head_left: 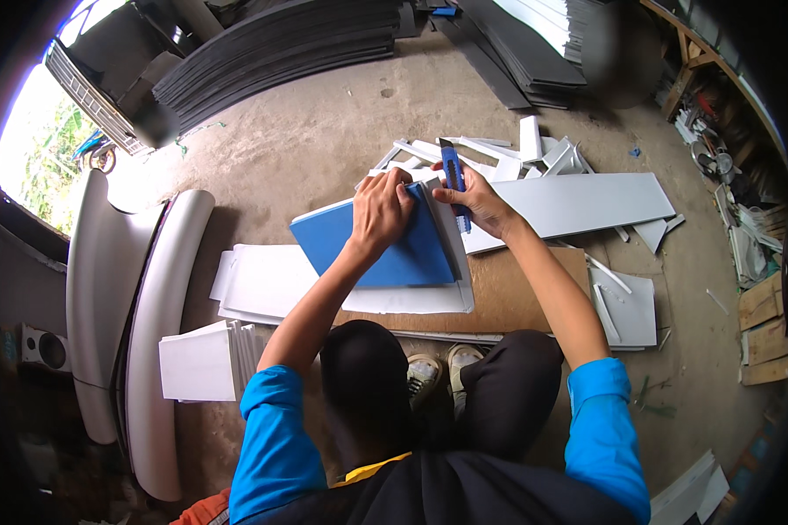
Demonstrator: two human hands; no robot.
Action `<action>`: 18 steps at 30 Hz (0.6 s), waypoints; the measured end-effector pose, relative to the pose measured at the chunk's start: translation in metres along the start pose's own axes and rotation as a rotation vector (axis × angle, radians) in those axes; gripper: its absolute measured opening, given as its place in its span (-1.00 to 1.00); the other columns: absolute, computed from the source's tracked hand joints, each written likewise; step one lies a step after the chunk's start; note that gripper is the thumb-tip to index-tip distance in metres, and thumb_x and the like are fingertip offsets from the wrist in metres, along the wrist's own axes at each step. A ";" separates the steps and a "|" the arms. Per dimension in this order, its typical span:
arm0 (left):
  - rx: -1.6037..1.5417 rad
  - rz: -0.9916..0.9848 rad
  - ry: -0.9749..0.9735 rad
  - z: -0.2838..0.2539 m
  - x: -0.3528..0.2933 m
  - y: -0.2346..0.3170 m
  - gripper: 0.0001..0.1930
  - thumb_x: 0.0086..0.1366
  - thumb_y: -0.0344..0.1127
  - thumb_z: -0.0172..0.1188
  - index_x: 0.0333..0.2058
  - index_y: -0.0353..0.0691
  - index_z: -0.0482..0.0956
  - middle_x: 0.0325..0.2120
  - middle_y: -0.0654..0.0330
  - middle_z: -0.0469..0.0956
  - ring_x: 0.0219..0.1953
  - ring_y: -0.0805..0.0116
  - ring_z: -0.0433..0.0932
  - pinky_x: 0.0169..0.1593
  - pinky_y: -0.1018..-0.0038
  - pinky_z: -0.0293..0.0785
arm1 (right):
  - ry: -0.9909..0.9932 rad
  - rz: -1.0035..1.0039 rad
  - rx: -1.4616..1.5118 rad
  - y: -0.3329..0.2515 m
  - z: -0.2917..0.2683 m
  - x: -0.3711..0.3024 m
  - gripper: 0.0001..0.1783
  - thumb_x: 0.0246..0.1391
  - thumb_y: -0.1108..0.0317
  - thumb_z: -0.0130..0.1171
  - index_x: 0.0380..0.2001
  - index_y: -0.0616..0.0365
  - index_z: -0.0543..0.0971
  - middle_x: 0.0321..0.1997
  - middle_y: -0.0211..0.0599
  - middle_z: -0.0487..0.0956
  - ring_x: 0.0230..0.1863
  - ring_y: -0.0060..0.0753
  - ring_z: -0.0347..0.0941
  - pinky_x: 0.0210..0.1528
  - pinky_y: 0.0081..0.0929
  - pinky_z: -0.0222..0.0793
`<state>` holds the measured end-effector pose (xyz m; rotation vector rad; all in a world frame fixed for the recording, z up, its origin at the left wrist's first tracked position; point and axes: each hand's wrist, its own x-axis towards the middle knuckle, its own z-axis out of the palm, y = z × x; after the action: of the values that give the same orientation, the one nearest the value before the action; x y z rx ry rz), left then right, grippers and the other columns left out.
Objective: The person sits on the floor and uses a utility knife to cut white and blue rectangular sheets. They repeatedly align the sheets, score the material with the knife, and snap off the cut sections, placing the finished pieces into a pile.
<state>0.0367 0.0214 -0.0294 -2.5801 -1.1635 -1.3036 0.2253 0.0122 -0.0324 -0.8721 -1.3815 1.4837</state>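
A rectangular blue board (pixel 394 249) lies tilted over a white foam sheet (pixel 411 300) in front of me. My left hand (pixel 382 208) is closed over the board's far part, fingers bent at its far edge and thumb towards the right. Just right of the board, my right hand (pixel 484 206) grips a blue utility knife (pixel 452 171), held nearly upright in the picture with its dark end away from me. Whether the blade touches anything cannot be seen. Beneath the sheets is a brown board (pixel 538 276).
White offcuts (pixel 499 157) heap beyond my hands, beside a long white panel (pixel 595 203). A stack of white pieces (pixel 200 363) stands left, near large white rolls (pixel 162 341). Dark sheets (pixel 280 57) are piled far off. Wooden pieces (pixel 766 319) lie at the right.
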 end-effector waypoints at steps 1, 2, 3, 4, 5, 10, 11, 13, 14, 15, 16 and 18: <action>-0.011 0.024 0.025 -0.004 -0.001 0.004 -0.83 0.12 -0.38 -0.19 -0.40 -0.28 0.38 -0.52 -0.01 0.45 -0.44 -0.02 0.43 -0.25 0.26 0.31 | 0.001 -0.019 0.051 -0.001 0.001 -0.002 -0.33 -0.23 0.10 0.36 -0.07 0.08 0.30 -0.36 -0.52 0.34 -0.34 -0.67 0.29 -0.26 -0.73 0.23; -0.039 0.048 0.046 -0.006 0.000 0.008 -0.81 0.14 -0.36 -0.20 -0.40 -0.28 0.38 -0.52 -0.01 0.45 -0.44 -0.02 0.42 -0.25 0.26 0.31 | -0.027 -0.017 0.108 -0.002 0.002 -0.005 -0.35 -0.21 0.12 0.35 -0.07 0.08 0.29 -0.35 -0.52 0.35 -0.33 -0.67 0.30 -0.26 -0.72 0.25; -0.067 0.072 0.067 -0.008 0.001 0.011 -0.80 0.15 -0.34 -0.22 -0.41 -0.29 0.38 -0.52 -0.01 0.45 -0.43 -0.02 0.42 -0.26 0.26 0.31 | -0.054 -0.016 0.164 -0.004 0.002 -0.008 -0.36 -0.19 0.14 0.34 -0.06 0.08 0.29 -0.34 -0.51 0.36 -0.32 -0.66 0.31 -0.25 -0.70 0.26; -0.094 0.095 0.082 -0.009 0.001 0.014 -0.78 0.17 -0.32 -0.23 -0.41 -0.29 0.38 -0.52 -0.01 0.45 -0.43 -0.03 0.42 -0.26 0.26 0.30 | -0.080 -0.011 0.226 -0.005 0.002 -0.011 -0.38 -0.17 0.15 0.32 -0.05 0.07 0.29 -0.33 -0.51 0.37 -0.31 -0.66 0.33 -0.25 -0.69 0.28; -0.115 0.113 0.097 -0.010 0.001 0.018 -0.76 0.18 -0.30 -0.25 -0.41 -0.30 0.38 -0.52 -0.01 0.45 -0.43 -0.03 0.42 -0.26 0.26 0.30 | -0.116 0.010 0.318 -0.005 0.003 -0.014 -0.41 -0.13 0.20 0.29 -0.04 0.05 0.28 -0.31 -0.49 0.40 -0.28 -0.65 0.37 -0.24 -0.66 0.32; -0.171 0.165 0.099 -0.010 -0.003 0.024 -0.68 0.23 -0.20 -0.29 -0.39 -0.31 0.38 -0.50 -0.02 0.44 -0.41 -0.02 0.42 -0.25 0.28 0.29 | -0.141 0.022 0.396 0.002 0.005 -0.022 -0.45 -0.11 0.17 0.27 -0.05 0.02 0.30 -0.35 -0.52 0.41 -0.31 -0.68 0.36 -0.29 -0.69 0.31; -0.138 0.173 0.053 -0.010 -0.003 0.021 -0.67 0.23 -0.16 -0.27 -0.37 -0.32 0.37 -0.48 -0.02 0.44 -0.39 -0.01 0.42 -0.22 0.28 0.27 | -0.119 0.014 0.352 0.001 0.004 -0.022 -0.45 -0.11 0.17 0.27 -0.06 0.03 0.31 -0.36 -0.52 0.40 -0.31 -0.69 0.35 -0.28 -0.69 0.30; -0.075 0.184 -0.046 -0.008 -0.004 0.015 -0.63 0.21 -0.09 -0.24 -0.33 -0.32 0.34 -0.44 -0.03 0.43 -0.35 0.02 0.42 -0.17 0.29 0.24 | -0.082 -0.011 0.247 0.005 -0.003 -0.021 -0.46 -0.11 0.14 0.27 -0.09 0.05 0.32 -0.38 -0.55 0.39 -0.32 -0.70 0.33 -0.27 -0.69 0.26; -0.016 0.210 -0.094 -0.006 -0.006 0.013 -0.61 0.19 -0.05 -0.20 -0.31 -0.33 0.33 -0.42 -0.03 0.43 -0.32 0.05 0.41 -0.15 0.29 0.21 | -0.061 -0.027 0.179 0.009 -0.007 -0.021 -0.45 -0.13 0.12 0.28 -0.09 0.07 0.34 -0.36 -0.54 0.41 -0.32 -0.69 0.32 -0.27 -0.66 0.26; 0.043 0.234 -0.143 -0.003 -0.008 0.010 -0.58 0.17 -0.01 -0.17 -0.29 -0.34 0.31 -0.40 -0.02 0.42 -0.29 0.07 0.41 -0.13 0.30 0.18 | -0.040 -0.029 0.162 0.015 -0.011 -0.021 -0.47 -0.13 0.12 0.28 -0.11 0.08 0.36 -0.35 -0.52 0.42 -0.32 -0.69 0.32 -0.27 -0.67 0.25; 0.103 0.262 -0.192 -0.001 -0.009 0.008 -0.54 0.15 0.02 -0.13 -0.27 -0.34 0.30 -0.37 -0.02 0.42 -0.27 0.09 0.40 -0.10 0.30 0.16 | -0.020 -0.034 0.145 0.019 -0.013 -0.020 -0.50 -0.13 0.13 0.28 -0.14 0.09 0.39 -0.33 -0.51 0.43 -0.32 -0.69 0.32 -0.27 -0.67 0.24; 0.197 0.233 -0.292 0.010 -0.017 -0.001 -0.53 0.05 -0.05 0.06 -0.23 -0.35 0.29 -0.35 0.02 0.37 -0.24 0.18 0.37 -0.10 0.32 0.12 | 0.045 -0.001 -0.024 0.035 -0.018 -0.014 -0.58 -0.09 0.18 0.25 -0.17 0.10 0.42 -0.31 -0.48 0.44 -0.31 -0.67 0.32 -0.25 -0.65 0.24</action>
<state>0.0370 0.0151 -0.0483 -2.7162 -0.9291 -0.7474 0.2419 0.0068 -0.0703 -0.9144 -1.3691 1.4416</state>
